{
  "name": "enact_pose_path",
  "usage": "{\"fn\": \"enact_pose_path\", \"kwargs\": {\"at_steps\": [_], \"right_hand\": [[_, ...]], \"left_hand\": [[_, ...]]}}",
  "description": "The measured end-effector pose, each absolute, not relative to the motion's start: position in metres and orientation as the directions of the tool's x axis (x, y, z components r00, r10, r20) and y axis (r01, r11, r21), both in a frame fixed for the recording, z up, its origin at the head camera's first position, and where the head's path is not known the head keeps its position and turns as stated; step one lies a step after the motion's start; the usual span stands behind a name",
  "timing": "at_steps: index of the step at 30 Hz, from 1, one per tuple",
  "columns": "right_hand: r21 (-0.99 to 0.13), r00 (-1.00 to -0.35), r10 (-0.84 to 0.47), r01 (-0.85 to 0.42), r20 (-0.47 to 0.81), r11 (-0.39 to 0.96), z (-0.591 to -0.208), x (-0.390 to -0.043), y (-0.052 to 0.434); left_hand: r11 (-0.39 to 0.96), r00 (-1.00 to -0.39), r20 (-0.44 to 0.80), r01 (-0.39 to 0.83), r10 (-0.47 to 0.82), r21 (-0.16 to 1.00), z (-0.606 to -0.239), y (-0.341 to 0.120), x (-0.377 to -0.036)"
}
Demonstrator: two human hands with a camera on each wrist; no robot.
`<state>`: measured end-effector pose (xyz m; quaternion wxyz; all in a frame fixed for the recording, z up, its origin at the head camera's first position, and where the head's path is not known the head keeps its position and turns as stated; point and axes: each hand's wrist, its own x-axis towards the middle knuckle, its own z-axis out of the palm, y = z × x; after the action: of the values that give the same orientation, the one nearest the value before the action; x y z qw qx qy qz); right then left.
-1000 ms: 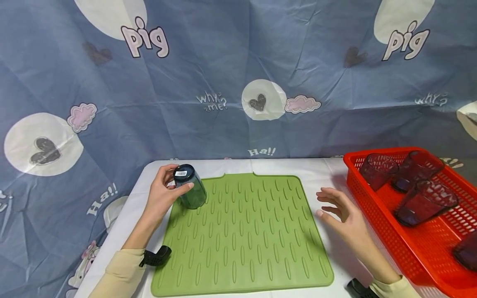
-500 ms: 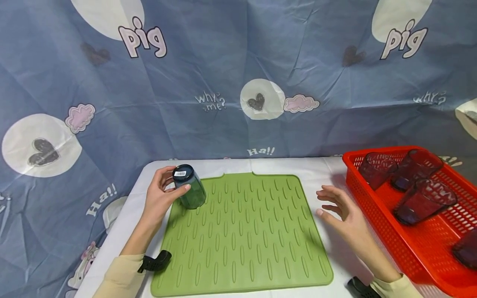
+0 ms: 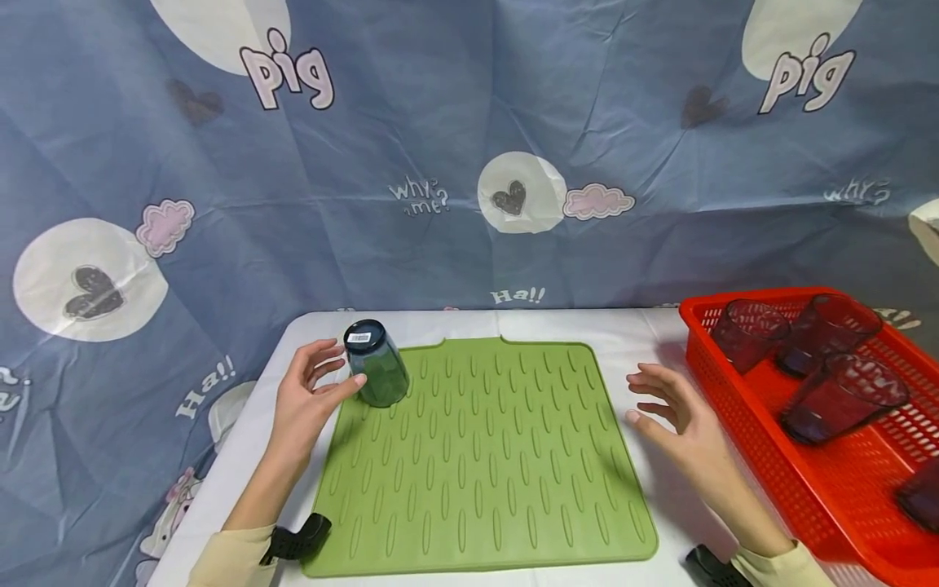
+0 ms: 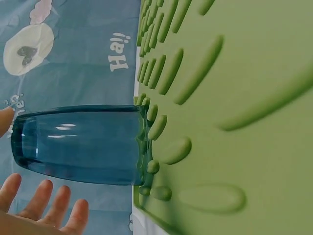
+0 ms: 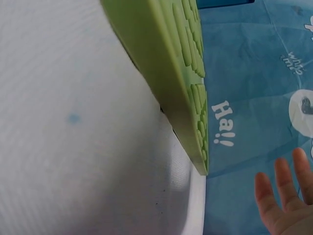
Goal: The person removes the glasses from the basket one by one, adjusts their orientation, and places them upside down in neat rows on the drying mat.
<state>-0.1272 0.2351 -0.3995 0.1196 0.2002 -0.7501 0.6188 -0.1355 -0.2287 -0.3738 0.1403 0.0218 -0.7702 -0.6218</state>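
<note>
A dark blue-green tumbler [image 3: 376, 365] stands upside down on the far left corner of the green ribbed mat [image 3: 484, 456], with a barcode sticker on its base. My left hand [image 3: 319, 387] is just left of it with fingers spread; the thumb tip is close to the glass. In the left wrist view the tumbler [image 4: 78, 144] sits rim-down on the mat [image 4: 234, 98], and my straight fingers [image 4: 44, 205] are apart from it. My right hand [image 3: 671, 416] hovers open over the white table beside the mat's right edge, holding nothing; its fingers [image 5: 283, 196] show beside the mat's edge [image 5: 166, 63].
A red plastic basket [image 3: 763, 295] at the right holds several dark purple tumblers [image 3: 844, 395] lying on their sides. The white table [image 3: 660, 505] ends at a blue printed cloth backdrop [image 3: 469, 163]. Black wrist mounts [image 3: 297, 540] sit near the front edge.
My left hand has let go of the tumbler and drawn back a little; the tumbler now stands alone on the mat. The right hand has barely moved.
</note>
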Motion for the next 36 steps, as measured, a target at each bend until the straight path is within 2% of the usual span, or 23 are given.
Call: {"fn": "enact_pose_path", "kwargs": {"at_steps": [9,12,24,32,36], "right_hand": [[-0.880,-0.893,-0.149,-0.445,0.424,0.167,-0.398,-0.125,0.235],[-0.874,-0.889,-0.143,-0.455,0.434,0.172,-0.398,-0.124,0.236],[-0.864,-0.883,-0.155,-0.467,0.443,0.189,-0.402,-0.128,0.239],[-0.864,-0.882,-0.155,-0.468,0.445,0.185,-0.402,-0.130,0.239],[-0.871,-0.885,-0.159,-0.460,0.437,0.172,-0.401,-0.130,0.237]], "left_hand": [[0.265,-0.943,0.215,0.146,-0.254,0.953,-0.368,-0.216,-0.120],[0.293,-0.945,0.229,0.156,-0.235,0.943,-0.365,-0.211,-0.116],[0.333,-0.958,0.282,0.251,-0.045,0.909,-0.356,-0.190,-0.099],[0.376,-0.964,0.230,0.263,0.131,0.889,-0.360,-0.179,-0.096],[0.346,-0.956,0.218,0.275,0.194,0.897,-0.364,-0.174,-0.096]]}}
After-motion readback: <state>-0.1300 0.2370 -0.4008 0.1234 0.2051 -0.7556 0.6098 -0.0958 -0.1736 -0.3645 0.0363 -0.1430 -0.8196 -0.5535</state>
